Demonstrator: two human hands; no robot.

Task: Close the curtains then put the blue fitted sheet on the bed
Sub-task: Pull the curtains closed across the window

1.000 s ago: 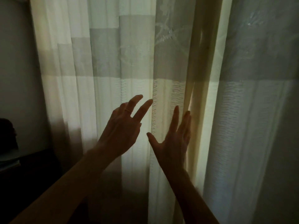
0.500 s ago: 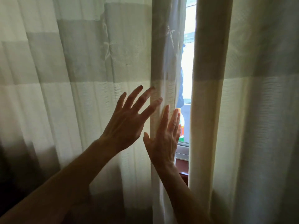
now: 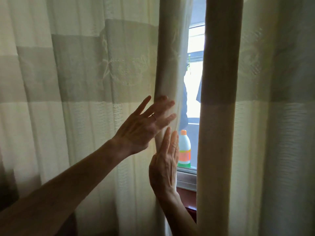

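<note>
Head view: the gap between left curtain (image 3: pixel 85 82) and right curtain (image 3: pixel 219 133) has widened, baring a bottle (image 3: pixel 185 150), with left hand (image 3: pixel 141 128) and right hand (image 3: pixel 164 167) flat-fingered on the left curtain's edge, gripping nothing, so closing looks unfinished; the blue fitted sheet is unseen.

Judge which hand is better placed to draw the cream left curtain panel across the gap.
Probably the right hand: its straight fingers lie along the free edge of the cream left curtain panel, beside the gap. The left hand rests spread on the fold.
</note>
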